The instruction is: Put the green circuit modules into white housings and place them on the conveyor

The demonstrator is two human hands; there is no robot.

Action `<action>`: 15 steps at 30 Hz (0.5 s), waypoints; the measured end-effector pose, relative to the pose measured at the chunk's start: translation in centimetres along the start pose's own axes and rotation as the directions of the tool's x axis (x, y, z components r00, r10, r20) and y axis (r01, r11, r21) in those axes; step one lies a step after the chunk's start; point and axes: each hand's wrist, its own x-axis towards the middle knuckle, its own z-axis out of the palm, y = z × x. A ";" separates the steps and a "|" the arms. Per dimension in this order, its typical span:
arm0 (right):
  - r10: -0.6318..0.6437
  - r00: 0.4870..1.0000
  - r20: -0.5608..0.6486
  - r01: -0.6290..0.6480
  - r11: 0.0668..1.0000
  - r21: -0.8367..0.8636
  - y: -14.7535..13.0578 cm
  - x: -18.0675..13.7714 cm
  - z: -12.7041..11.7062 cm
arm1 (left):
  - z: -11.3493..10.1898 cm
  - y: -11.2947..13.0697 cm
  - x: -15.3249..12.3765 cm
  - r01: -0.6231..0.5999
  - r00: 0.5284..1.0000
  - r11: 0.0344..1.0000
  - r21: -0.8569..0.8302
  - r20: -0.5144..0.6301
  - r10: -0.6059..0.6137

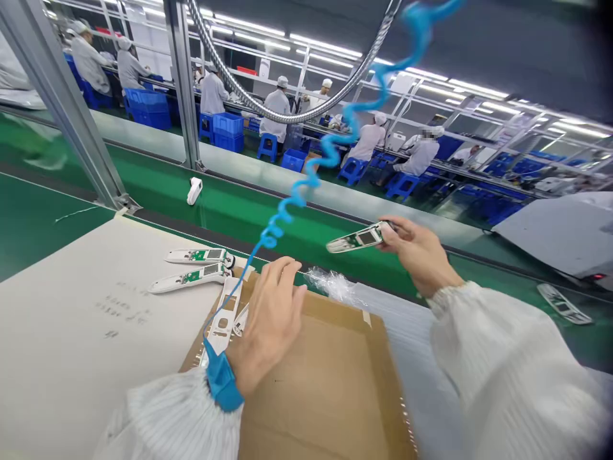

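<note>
A green conveyor belt [249,217] runs across the view, with a small white object [194,190] lying on it. Beyond it, co-workers in white coats and caps [276,110] sit on blue stools [267,147] along a bench, near stacked blue crates [228,132], beneath a ribbed metal hose [225,70].

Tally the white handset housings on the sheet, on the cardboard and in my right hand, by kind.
Green-board housings: 3, two on the pale sheet, one in the right hand
Bare white frames: 1, on the cardboard
Partly hidden white piece: 1
Total: 5
</note>
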 end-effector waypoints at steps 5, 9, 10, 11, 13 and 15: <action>0.148 0.938 0.314 -0.303 0.789 0.534 -4.0 -10.0 1.2 | 0.4 0.8 -0.9 0.032 0.978 0.927 -0.373 0.205 0.048; 0.142 0.952 0.270 -0.245 0.885 0.397 -2.5 -14.4 2.7 | 0.9 0.6 -1.3 0.253 0.855 0.855 -0.453 0.518 0.021; 0.103 0.977 0.189 -0.159 0.938 0.308 -1.9 -14.9 2.8 | 1.0 0.6 -1.3 0.267 0.851 0.866 -0.424 0.526 -0.005; 0.030 0.995 0.100 -0.049 0.979 0.196 -1.3 -15.1 2.9 | 1.1 0.6 -1.3 0.256 0.863 0.886 -0.386 0.504 -0.030; -0.202 0.979 -0.003 0.201 0.978 -0.055 -0.6 -15.2 2.8 | 1.2 0.7 -1.4 0.198 0.901 0.934 -0.297 0.430 -0.054; -0.440 0.897 0.040 0.432 0.855 -0.288 -0.5 -15.0 2.8 | 1.2 0.8 -1.6 0.147 0.920 0.964 -0.223 0.388 -0.050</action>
